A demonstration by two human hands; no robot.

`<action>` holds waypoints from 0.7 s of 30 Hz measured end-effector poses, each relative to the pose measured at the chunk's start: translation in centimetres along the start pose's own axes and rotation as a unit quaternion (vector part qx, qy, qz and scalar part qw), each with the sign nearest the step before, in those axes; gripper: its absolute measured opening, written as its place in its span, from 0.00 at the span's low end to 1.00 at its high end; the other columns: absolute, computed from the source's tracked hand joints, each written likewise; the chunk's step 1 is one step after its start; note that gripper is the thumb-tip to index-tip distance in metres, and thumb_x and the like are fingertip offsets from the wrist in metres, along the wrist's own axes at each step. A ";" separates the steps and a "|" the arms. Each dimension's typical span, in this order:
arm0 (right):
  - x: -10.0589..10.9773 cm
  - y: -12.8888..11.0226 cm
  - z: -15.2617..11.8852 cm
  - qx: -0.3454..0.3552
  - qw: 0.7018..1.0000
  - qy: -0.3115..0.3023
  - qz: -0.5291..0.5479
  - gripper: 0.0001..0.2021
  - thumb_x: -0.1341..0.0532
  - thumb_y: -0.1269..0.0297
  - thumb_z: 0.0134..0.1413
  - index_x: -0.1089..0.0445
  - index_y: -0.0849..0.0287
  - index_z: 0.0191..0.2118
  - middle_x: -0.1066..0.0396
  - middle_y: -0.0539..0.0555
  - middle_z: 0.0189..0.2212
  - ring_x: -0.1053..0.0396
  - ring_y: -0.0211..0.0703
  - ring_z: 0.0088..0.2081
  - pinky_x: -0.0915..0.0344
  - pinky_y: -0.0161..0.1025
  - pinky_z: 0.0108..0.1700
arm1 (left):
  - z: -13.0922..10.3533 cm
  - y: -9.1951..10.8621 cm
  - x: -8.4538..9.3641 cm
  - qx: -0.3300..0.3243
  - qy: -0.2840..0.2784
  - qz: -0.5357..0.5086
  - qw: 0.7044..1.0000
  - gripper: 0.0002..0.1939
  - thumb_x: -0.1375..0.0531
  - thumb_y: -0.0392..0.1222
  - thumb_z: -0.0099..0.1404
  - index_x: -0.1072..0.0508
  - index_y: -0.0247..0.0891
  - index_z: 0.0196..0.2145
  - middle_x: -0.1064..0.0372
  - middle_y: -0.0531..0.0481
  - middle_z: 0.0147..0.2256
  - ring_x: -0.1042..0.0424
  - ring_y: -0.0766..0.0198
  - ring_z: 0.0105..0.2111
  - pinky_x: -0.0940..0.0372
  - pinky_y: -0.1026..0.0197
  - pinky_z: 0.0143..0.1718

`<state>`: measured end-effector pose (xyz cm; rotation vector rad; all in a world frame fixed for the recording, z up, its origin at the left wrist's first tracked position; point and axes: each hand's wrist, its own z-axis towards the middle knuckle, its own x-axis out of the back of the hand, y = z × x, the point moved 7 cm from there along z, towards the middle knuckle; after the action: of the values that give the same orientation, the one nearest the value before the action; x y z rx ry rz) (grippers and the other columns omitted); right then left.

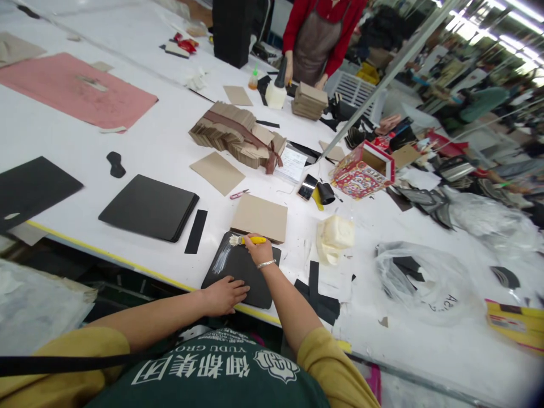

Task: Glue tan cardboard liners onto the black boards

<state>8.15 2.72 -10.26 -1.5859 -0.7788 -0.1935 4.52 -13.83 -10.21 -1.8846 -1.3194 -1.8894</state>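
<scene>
My right hand grips a brush with a yellow handle. Its pale bristles touch a black panel at the table's front edge, where whitish wet streaks show. Flat on the same panel, fingers spread, rests my left hand. Just beyond the panel lies a stack of beige boards. A black strip and a stack of black panels are to the left. To the right stands a cream plastic container, its contents hidden.
Black strips lie right of my forearm. Farther back are a bundle of beige pieces, a phone, a red patterned box and small pink-handled snips. A metal pole slants upward. A person in red sleeves stands across the table.
</scene>
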 end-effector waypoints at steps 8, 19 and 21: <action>9.0 6.2 -4.6 -0.085 0.992 0.087 -0.032 0.11 0.44 0.56 0.50 0.29 0.57 0.31 0.30 0.48 0.21 0.33 0.36 0.23 0.36 0.32 0.28 | 0.3 -0.3 0.0 -0.010 -0.004 -0.004 1.000 0.23 0.46 0.48 0.59 0.37 0.44 0.53 0.45 0.47 0.57 0.45 0.55 0.55 0.51 0.55 0.49; 9.0 3.6 -11.0 0.112 0.958 -0.041 -0.259 0.11 0.44 0.58 0.53 0.29 0.55 0.38 0.30 0.53 0.29 0.34 0.40 0.32 0.39 0.35 0.38 | 0.7 0.0 0.3 -0.001 -0.029 0.028 0.999 0.22 0.46 0.48 0.60 0.37 0.44 0.52 0.46 0.44 0.58 0.44 0.54 0.54 0.47 0.55 0.47; 7.8 3.6 -14.3 0.144 0.943 -0.091 -0.287 0.12 0.47 0.59 0.55 0.30 0.54 0.40 0.31 0.54 0.29 0.34 0.40 0.32 0.39 0.36 0.38 | 0.8 0.1 0.2 0.003 -0.030 0.030 0.999 0.23 0.46 0.48 0.60 0.37 0.43 0.52 0.47 0.44 0.58 0.44 0.54 0.54 0.47 0.55 0.47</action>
<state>20.56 -7.64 -6.25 -1.0768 -1.3442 -0.3392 5.10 -13.26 -10.13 -1.9705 -1.2695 -1.8121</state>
